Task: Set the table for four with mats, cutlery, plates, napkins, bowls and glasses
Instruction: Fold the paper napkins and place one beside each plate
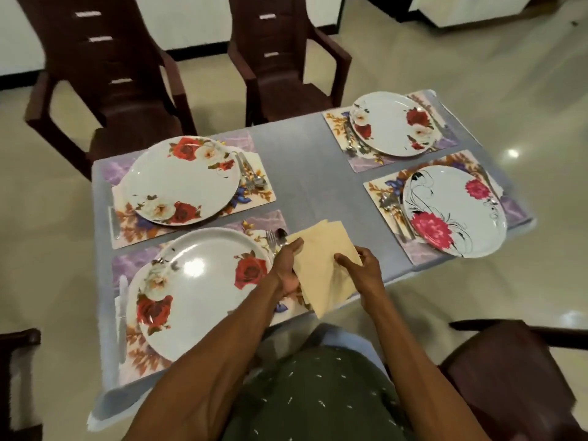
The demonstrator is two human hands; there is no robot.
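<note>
- The napkins (321,265) are a small stack of pale yellow paper squares, fanned slightly, held above the near edge of the table (305,160) between the two nearest floral mats.
- The left hand (286,268) grips the stack's left side, thumb on top, fingers curled beneath.
- The right hand (359,268) pinches the top napkin's right edge.

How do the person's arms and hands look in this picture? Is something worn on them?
Both forearms are bare, with no sleeve reaching into view. The left hand and the right hand wear no gloves, and no watch, bracelet or ring shows. Below the arms, the person wears a dark green shirt with small white marks.
</note>
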